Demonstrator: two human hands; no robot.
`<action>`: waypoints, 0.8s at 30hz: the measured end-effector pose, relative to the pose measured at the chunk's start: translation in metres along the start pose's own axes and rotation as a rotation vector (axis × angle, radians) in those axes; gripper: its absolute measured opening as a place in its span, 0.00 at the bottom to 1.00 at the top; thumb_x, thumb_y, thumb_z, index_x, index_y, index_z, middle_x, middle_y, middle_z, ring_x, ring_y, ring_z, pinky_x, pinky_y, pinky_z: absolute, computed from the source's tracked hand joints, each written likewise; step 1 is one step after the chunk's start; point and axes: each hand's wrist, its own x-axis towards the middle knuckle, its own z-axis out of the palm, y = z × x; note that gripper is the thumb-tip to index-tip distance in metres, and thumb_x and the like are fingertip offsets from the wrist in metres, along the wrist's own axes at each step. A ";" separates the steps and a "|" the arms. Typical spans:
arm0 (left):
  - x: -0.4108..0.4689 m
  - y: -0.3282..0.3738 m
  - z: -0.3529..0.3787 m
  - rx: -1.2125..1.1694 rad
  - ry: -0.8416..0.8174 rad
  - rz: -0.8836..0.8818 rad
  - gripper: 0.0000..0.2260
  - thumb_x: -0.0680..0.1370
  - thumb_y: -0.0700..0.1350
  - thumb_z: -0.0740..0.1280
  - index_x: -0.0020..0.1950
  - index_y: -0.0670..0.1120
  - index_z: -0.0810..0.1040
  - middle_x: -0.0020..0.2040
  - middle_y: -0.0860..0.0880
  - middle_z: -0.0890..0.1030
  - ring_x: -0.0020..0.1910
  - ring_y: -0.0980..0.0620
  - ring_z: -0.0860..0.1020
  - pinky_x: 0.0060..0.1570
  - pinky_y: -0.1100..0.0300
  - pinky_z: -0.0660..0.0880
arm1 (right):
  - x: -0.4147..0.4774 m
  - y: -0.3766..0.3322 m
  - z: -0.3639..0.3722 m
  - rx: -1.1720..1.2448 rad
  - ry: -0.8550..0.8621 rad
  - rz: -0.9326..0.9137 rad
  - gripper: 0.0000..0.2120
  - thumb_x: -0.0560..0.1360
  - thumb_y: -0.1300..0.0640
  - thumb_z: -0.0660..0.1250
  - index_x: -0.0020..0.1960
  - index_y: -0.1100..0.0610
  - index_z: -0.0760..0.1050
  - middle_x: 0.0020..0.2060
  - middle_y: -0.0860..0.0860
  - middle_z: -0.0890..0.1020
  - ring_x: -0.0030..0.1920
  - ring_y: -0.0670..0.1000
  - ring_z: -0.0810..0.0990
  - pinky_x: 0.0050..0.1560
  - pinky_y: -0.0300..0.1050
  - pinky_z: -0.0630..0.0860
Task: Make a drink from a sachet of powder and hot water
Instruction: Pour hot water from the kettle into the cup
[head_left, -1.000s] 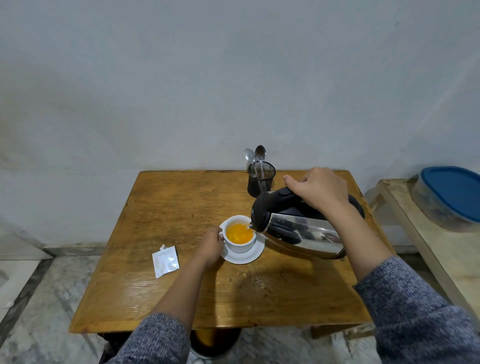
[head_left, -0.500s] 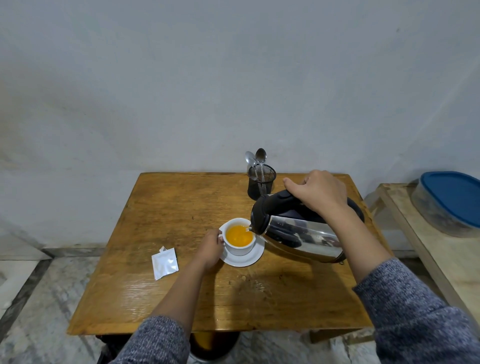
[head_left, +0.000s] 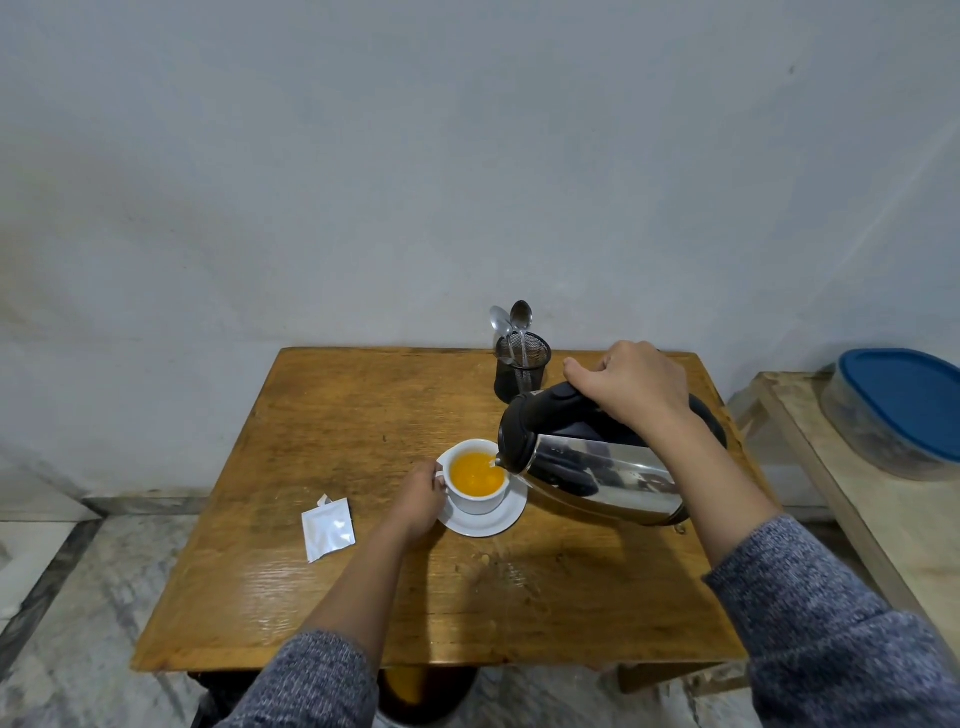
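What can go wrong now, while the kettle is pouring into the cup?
The cup already looks nearly full of orange liquid, so more pouring from the kettle may overflow onto the saucer. The left hand holds the cup close to the stream; a splash of hot water could scald it.
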 end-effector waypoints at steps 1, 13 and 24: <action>0.000 0.000 0.000 0.001 0.002 0.002 0.14 0.80 0.42 0.55 0.65 0.43 0.70 0.65 0.42 0.74 0.61 0.45 0.74 0.57 0.52 0.72 | 0.000 0.000 0.000 0.001 -0.001 -0.001 0.26 0.74 0.39 0.58 0.24 0.55 0.66 0.20 0.48 0.67 0.24 0.49 0.68 0.27 0.39 0.62; -0.002 0.001 -0.002 0.008 0.007 0.020 0.13 0.80 0.42 0.55 0.62 0.41 0.72 0.62 0.40 0.75 0.55 0.46 0.74 0.50 0.56 0.70 | -0.005 0.014 -0.005 0.115 -0.002 0.086 0.27 0.73 0.40 0.60 0.21 0.54 0.60 0.18 0.48 0.64 0.22 0.50 0.64 0.27 0.40 0.58; -0.007 0.002 0.002 -0.055 0.038 0.049 0.13 0.80 0.40 0.56 0.62 0.42 0.72 0.61 0.41 0.76 0.53 0.49 0.73 0.50 0.56 0.69 | -0.014 0.071 -0.011 0.749 0.118 0.504 0.19 0.65 0.44 0.65 0.25 0.58 0.76 0.14 0.52 0.73 0.24 0.57 0.74 0.33 0.49 0.71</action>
